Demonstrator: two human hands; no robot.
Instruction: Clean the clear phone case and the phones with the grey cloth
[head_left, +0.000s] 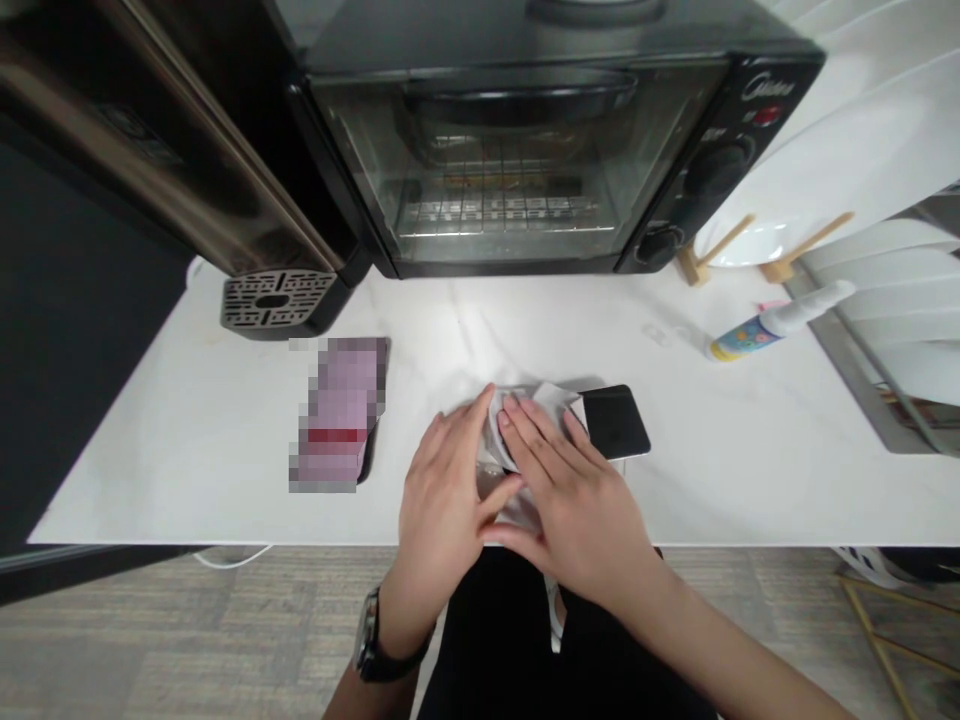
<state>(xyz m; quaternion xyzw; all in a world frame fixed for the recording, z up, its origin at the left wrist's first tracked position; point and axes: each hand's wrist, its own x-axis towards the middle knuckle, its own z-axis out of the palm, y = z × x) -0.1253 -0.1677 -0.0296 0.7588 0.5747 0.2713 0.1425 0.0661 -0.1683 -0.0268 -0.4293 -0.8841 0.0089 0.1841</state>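
A dark phone (pixel 619 422) lies flat on the white counter, its right end showing. A crumpled pale cloth (pixel 553 400) covers its left part. My right hand (pixel 574 490) rests on the cloth with its fingers stretched out over it. At the left end of the phone is my left hand (pixel 446 490), its fingers extended along the cloth's left edge and its thumb reaching toward my right hand. Part of the cloth and the phone's left end are hidden under both hands.
A toaster oven (pixel 495 170) stands at the back, with a drink machine's drip tray (pixel 274 300) to its left. A blurred-out phone-like item (pixel 341 400) lies left. A spray bottle (pixel 750 337) lies right, near white plates (pixel 900 300) in a rack. The counter's front edge runs below my hands.
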